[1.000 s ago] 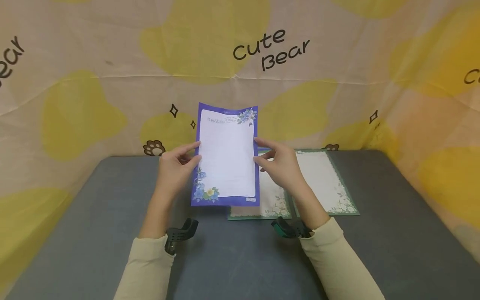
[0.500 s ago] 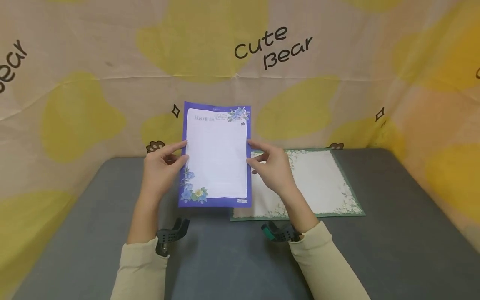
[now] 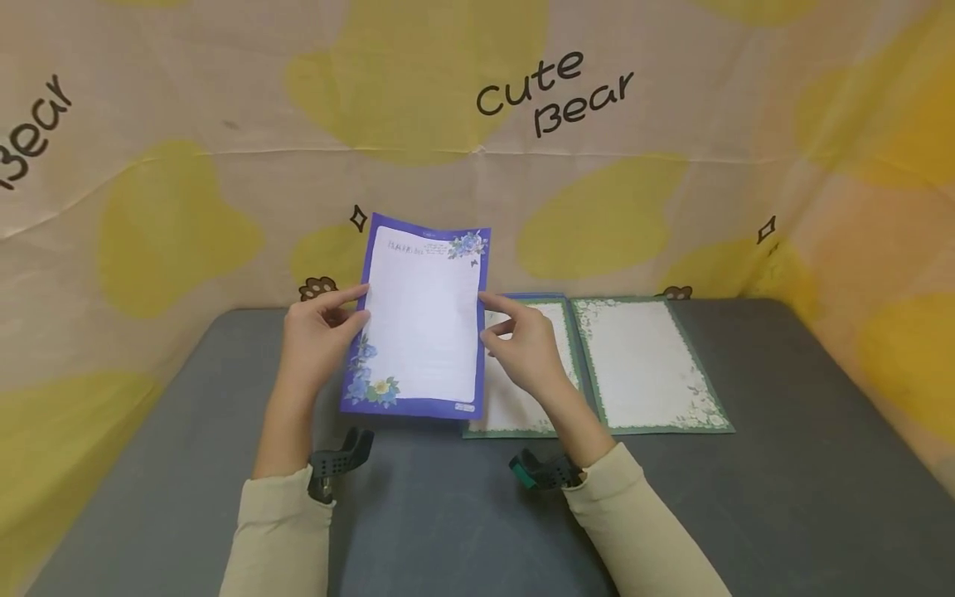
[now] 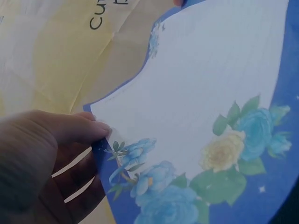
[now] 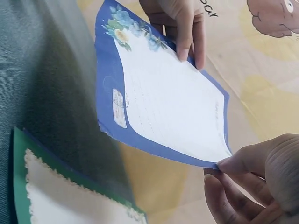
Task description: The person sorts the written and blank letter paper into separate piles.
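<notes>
A sheet of letter paper (image 3: 421, 323) with a blue-purple border and printed flowers is held up above the table in the head view. The left hand (image 3: 317, 336) pinches its left edge between thumb and fingers. On the opposite edge, the right hand (image 3: 525, 344) pinches it the same way. In the left wrist view the left thumb (image 4: 88, 129) presses on the border near blue roses, and the paper bows. The right wrist view has both hands on the paper (image 5: 173, 102), which curves between them. Small writing runs along its top, too small to read.
Behind the right forearm, two green-bordered sheets lie side by side on the grey table (image 3: 448, 531): a left sheet (image 3: 522, 406), partly covered, and a right sheet (image 3: 649, 365). A blue edge (image 3: 537, 295) shows beneath the left one. A patterned cloth (image 3: 418, 83) hangs behind.
Both hands have moved left with the blue-bordered paper, which has lately dropped slightly and tilted clockwise. More of the left green-bordered sheet shows. The pinch on both edges stays.
</notes>
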{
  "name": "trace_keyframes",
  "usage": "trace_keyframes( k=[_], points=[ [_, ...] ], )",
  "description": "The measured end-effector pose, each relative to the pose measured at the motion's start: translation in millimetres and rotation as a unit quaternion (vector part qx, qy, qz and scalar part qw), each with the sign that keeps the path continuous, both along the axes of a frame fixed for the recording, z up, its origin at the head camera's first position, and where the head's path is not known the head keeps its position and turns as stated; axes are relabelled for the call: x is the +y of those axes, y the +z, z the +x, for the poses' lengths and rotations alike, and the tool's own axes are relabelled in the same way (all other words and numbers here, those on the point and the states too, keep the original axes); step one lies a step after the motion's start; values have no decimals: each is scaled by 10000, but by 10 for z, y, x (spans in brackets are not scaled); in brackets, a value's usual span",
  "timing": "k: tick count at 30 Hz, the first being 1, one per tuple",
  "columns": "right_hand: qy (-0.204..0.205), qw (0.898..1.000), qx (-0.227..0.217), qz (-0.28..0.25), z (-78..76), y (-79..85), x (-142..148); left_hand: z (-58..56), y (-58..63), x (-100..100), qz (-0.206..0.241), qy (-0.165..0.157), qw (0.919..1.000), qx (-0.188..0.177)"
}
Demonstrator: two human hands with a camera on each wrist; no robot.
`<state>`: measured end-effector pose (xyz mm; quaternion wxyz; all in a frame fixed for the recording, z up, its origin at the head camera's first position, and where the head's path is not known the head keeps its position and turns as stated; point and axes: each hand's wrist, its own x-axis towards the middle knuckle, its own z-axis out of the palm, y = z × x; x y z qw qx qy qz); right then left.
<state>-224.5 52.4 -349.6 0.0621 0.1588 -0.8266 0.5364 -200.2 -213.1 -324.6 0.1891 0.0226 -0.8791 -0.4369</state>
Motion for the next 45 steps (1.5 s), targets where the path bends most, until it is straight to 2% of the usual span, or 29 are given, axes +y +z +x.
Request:
trace_keyframes(
  k=[8, 13, 19, 25, 32, 36, 41, 45],
  points=[
    [9, 9998, -25, 206, 4, -136, -78, -38, -81, -55, -476, -115, 9983, -306],
    [185, 9996, 9, 218, -23, -248, -144, -64, -122, -104, -767, -122, 9957, -496],
    [278, 9990, 36, 357, -59, -408, -202, -90, -190, -154, -759, -84, 9940, -781],
    [231, 9979, 365, 476, -95, -520, -206, -116, -273, -175, -725, -55, 9934, -891],
    [226, 9936, 314, 1058, -137, -630, -185, -162, -358, -193, -769, -136, 9914, -1049],
    [350, 9851, 477, 1613, -154, -684, -170, -179, -423, -214, -754, -130, 9899, -1191],
    [506, 9659, 642, 2456, -164, -743, -160, -199, -530, -257, -762, -155, 9873, -1383],
    [654, 9518, 680, 2918, -165, -764, -159, -207, -595, -281, -753, -188, 9857, -1498]
  ],
)
